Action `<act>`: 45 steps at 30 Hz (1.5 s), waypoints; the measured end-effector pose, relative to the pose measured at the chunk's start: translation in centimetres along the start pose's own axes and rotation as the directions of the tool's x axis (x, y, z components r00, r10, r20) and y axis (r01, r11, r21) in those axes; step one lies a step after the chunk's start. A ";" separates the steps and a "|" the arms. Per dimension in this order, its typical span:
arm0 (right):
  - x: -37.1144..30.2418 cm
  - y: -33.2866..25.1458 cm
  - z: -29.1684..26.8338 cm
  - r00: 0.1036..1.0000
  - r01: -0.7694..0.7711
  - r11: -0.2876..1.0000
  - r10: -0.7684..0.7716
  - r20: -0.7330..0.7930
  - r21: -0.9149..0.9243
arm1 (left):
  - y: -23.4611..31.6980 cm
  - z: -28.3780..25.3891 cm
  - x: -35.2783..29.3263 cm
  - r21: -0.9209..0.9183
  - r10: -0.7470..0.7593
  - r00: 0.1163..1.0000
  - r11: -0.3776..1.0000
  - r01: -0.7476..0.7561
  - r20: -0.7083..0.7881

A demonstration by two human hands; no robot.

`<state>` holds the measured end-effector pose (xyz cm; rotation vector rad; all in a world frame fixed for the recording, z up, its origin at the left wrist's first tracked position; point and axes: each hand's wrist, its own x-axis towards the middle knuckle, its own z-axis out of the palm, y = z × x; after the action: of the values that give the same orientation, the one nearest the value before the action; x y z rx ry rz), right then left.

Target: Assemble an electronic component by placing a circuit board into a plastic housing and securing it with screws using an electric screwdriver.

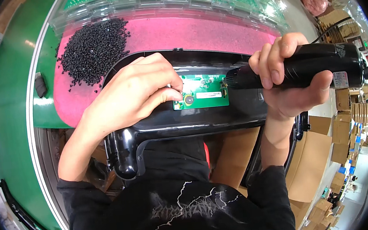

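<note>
A green circuit board [209, 101] with a round dark part and a white label lies in a glossy black plastic housing [185, 126]. My left hand [141, 86] is at the board's left edge, thumb and fingertips pinched together; whatever they hold is too small or hidden to name. In my right hand [284, 72] is a black electric screwdriver [321, 64], held nearly level. Its tip end points left and reaches the board's right edge. Whether the bit touches a screw cannot be seen.
A heap of small black screws [93, 50] lies on the pink mat [163, 32] at the far left. Stacked clear trays [173, 3] with green boards stand behind. A cardboard box [306, 167] is at the lower right. A dark small object [40, 85] rests on the green table [13, 109].
</note>
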<state>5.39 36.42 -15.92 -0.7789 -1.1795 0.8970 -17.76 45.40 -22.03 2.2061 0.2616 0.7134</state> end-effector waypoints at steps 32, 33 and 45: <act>-0.9 -1.0 2.0 0.975 0.013 0.993 -0.039 0.217 0.120 | 0.1 1.4 -0.3 -0.058 -0.081 0.995 0.995 0.085 0.064; -1.1 -2.0 2.6 0.983 0.055 0.988 -0.079 0.165 0.142 | 0.4 1.2 -0.1 -0.053 -0.082 0.994 0.995 0.086 0.067; -0.1 -2.6 6.9 0.968 0.183 0.958 -0.215 0.131 0.220 | 0.9 -0.1 -0.6 -0.411 -0.168 0.985 0.902 0.133 -0.049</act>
<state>-0.88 35.48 -12.18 -0.4198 -1.2526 0.9055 -18.34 44.67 -21.51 1.7423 0.2936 0.7037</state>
